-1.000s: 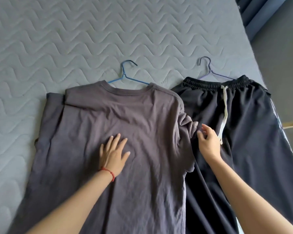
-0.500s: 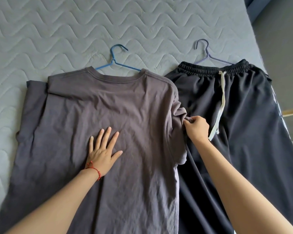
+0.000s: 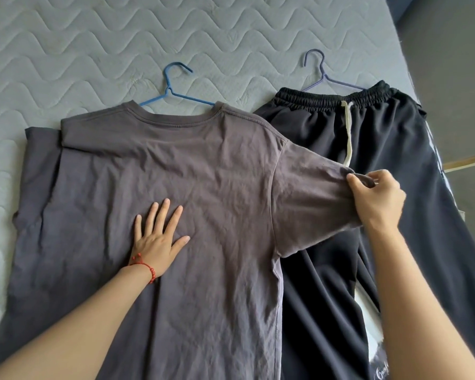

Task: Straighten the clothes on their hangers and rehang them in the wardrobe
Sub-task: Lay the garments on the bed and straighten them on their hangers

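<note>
we've got our left hand flat and open on the grey tee on the bed to pin it, while our right hand pinches the sleeve hem, stretching it over the black pants (probably to flatten creases).

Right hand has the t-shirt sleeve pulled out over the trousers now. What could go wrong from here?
1. The sleeve now lies over the black trousers and their white drawstring; the right hand might snag either while smoothing.
2. The left hand pins only the t-shirt chest, so further pulling could drag the collar off centre on the blue hanger.
3. The other sleeve looks folded under and may stay creased.
</note>
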The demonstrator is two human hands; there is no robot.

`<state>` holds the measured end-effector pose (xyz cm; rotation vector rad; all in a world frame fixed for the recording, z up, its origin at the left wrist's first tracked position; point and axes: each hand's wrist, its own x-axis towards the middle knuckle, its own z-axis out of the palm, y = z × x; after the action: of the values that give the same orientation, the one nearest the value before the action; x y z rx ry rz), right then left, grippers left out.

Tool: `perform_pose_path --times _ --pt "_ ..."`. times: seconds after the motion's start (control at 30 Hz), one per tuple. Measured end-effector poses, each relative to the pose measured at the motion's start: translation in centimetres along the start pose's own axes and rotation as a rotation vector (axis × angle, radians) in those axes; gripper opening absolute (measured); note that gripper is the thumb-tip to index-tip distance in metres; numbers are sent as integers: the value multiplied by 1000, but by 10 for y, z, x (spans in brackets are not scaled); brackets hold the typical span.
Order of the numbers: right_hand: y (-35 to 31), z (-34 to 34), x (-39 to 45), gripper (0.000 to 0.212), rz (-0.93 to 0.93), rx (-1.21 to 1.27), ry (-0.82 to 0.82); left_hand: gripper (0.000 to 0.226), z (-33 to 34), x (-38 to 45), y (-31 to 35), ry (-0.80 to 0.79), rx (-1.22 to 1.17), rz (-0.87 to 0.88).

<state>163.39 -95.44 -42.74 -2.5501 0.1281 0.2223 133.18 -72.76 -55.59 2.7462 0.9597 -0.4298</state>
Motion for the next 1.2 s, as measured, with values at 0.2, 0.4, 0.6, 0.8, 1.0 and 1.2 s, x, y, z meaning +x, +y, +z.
perform_pose_path --times 0.2,0.4,0.6,0.8,1.0,1.2 --pt "35 -2 1 34 249 171 -267 93 0 0 0 -33 -18 -5" --pt "72 9 -26 6 311 504 -342 96 -2 0 1 -56 -22 -8" --pt "72 -6 -34 22 255 163 -63 75 -11 0 5 -93 -29 -13" --pt "44 -1 -74 27 120 -135 71 71 -22 0 9 -146 -47 -7" --pt "-5 97 -178 34 -344 85 -307 58 -43 -14 -14 66 -333 56" --pt "-59 178 -254 43 -675 44 -487 47 -62 -27 -101 375 -460 -92"
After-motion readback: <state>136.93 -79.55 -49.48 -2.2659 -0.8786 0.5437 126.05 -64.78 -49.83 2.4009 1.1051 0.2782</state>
